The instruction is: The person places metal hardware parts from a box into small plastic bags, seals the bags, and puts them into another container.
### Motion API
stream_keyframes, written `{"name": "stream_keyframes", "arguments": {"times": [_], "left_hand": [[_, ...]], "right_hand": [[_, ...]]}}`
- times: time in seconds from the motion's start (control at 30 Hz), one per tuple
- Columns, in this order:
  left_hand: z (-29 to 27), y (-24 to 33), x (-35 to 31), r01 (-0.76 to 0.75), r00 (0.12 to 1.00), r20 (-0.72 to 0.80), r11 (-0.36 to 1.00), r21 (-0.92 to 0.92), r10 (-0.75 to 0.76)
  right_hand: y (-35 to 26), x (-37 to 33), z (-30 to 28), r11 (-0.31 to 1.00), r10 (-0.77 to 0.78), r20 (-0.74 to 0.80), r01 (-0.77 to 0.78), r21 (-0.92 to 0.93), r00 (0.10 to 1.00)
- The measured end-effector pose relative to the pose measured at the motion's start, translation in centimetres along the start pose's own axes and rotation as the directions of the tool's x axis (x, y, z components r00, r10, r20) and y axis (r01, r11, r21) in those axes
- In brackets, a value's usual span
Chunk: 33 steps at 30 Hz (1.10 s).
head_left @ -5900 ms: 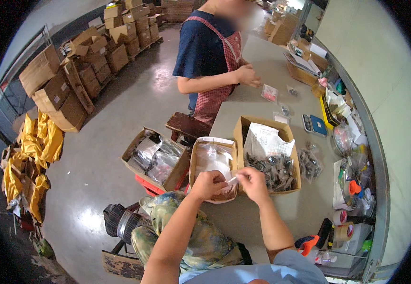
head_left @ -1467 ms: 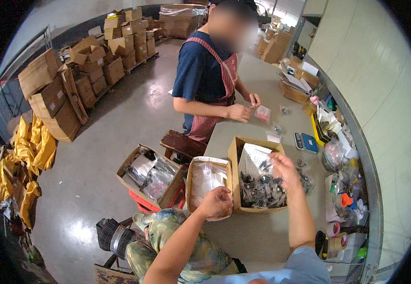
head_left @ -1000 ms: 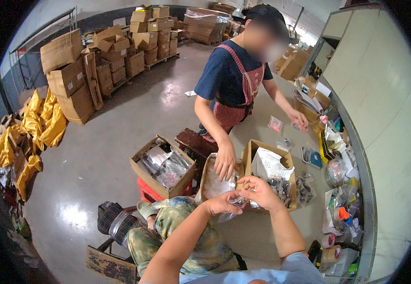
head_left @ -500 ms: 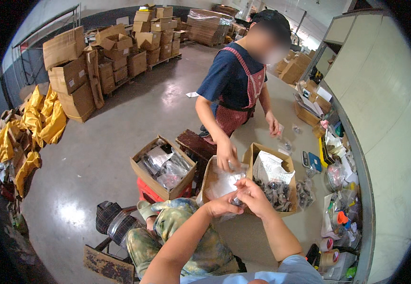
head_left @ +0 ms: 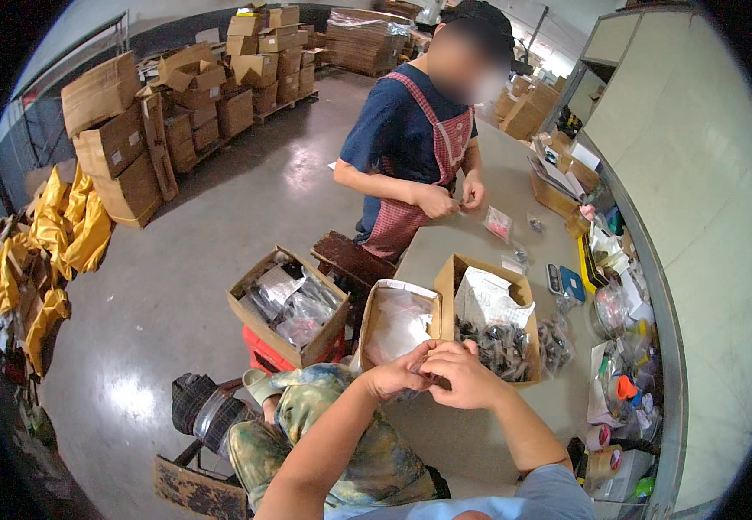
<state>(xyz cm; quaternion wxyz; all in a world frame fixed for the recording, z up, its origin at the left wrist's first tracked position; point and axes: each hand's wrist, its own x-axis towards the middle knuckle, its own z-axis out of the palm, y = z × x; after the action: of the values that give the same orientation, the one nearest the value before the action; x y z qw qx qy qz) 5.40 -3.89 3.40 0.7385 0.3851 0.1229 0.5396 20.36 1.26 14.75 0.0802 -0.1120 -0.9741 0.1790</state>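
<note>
My left hand (head_left: 396, 374) and my right hand (head_left: 464, 376) meet over the near edge of the table, fingers closed together. Between them is a small clear plastic bag (head_left: 408, 394), mostly hidden by my fingers; its contents cannot be made out. Just beyond my left hand stands a carton of clear empty-looking bags (head_left: 404, 319). Beyond my right hand, a larger carton (head_left: 447, 303) holds small bags of dark parts (head_left: 502, 347) and a white sheet of paper (head_left: 489, 299). More bagged dark parts (head_left: 556, 347) lie beside it on the table.
Across the table a co-worker (head_left: 415, 147) holds both hands together. A pink-and-clear packet (head_left: 497, 223) lies near them. At left, a carton of filled bags (head_left: 289, 303) sits on a red stool (head_left: 259, 348). Tape rolls (head_left: 603, 464), a scale (head_left: 565, 282) and clutter line the right side.
The co-worker's arm has drawn back from the carton of clear bags, and their hands are now together. My fingers have shifted around the small bag, and my right hand is turned more palm down.
</note>
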Motion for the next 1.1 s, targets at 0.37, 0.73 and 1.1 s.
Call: {"name": "stream_keyframes", "arguments": {"times": [0.37,0.73,1.1], "left_hand": [[1.1,1.2,-0.3,-0.002,0.992,-0.128,0.999,-0.034,-0.002],[0.4,0.8,-0.4,-0.04,0.989,-0.139,0.999,0.033,0.044],[0.6,-0.1,0.6,-0.066,0.868,-0.418,0.896,0.439,0.269]], "right_hand": [[1.3,-0.5,2.1,0.997,-0.013,-0.231,0.03,0.07,0.973],[1.0,-0.5,1.6,0.993,0.01,-0.262,0.021,0.117,0.965],[3.0,-2.1,2.3,0.939,0.278,-0.403,-0.16,0.303,0.872]]}}
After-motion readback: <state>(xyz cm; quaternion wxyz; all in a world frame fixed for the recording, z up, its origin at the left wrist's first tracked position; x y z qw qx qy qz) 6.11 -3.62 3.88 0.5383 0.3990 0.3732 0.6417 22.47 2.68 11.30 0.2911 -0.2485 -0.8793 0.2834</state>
